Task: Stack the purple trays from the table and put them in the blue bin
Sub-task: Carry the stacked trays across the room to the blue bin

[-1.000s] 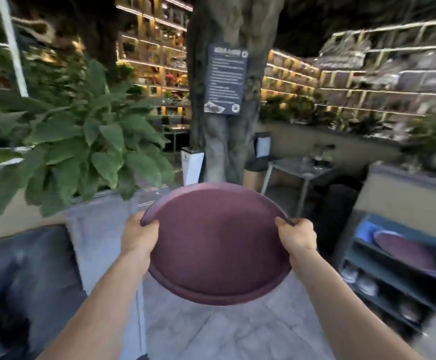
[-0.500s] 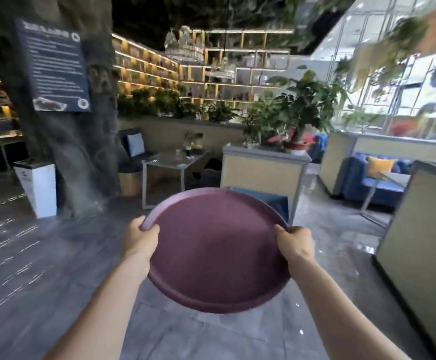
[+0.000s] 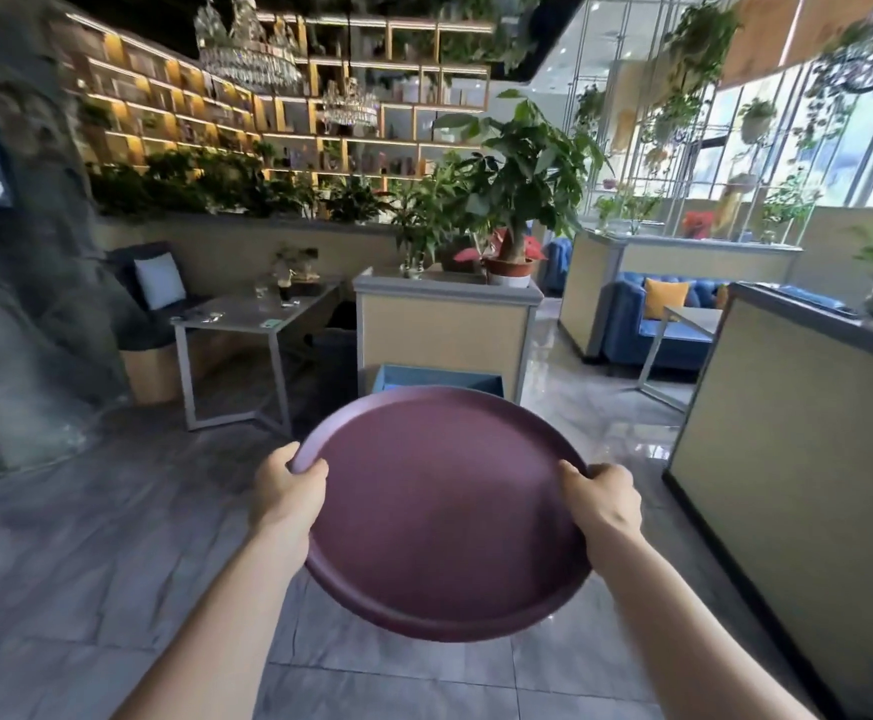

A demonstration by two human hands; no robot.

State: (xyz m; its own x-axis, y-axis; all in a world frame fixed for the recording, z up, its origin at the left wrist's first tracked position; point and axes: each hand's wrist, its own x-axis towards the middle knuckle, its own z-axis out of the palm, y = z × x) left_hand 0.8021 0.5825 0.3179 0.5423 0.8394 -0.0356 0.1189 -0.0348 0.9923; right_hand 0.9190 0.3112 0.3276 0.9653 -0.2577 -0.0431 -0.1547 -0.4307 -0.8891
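Observation:
A round purple tray (image 3: 439, 511) is held level in front of me above the floor. My left hand (image 3: 288, 485) grips its left rim and my right hand (image 3: 603, 498) grips its right rim, thumbs over the edge. Whether more trays are stacked beneath it is hidden. Just beyond the tray's far edge the blue bin (image 3: 437, 379) shows its open top, standing against a beige partition; its lower part is covered by the tray.
A beige partition (image 3: 444, 330) with potted plants stands behind the bin. A grey table (image 3: 255, 314) with glasses is at the left, a tree trunk (image 3: 23, 283) beyond it. Another beige counter (image 3: 798, 423) runs along the right. Grey tiled floor lies between.
The view has swung right, away from the tree and big-leaved plant, and the partition with the blue bin has come closer. Both hands keep the same hold on the tray.

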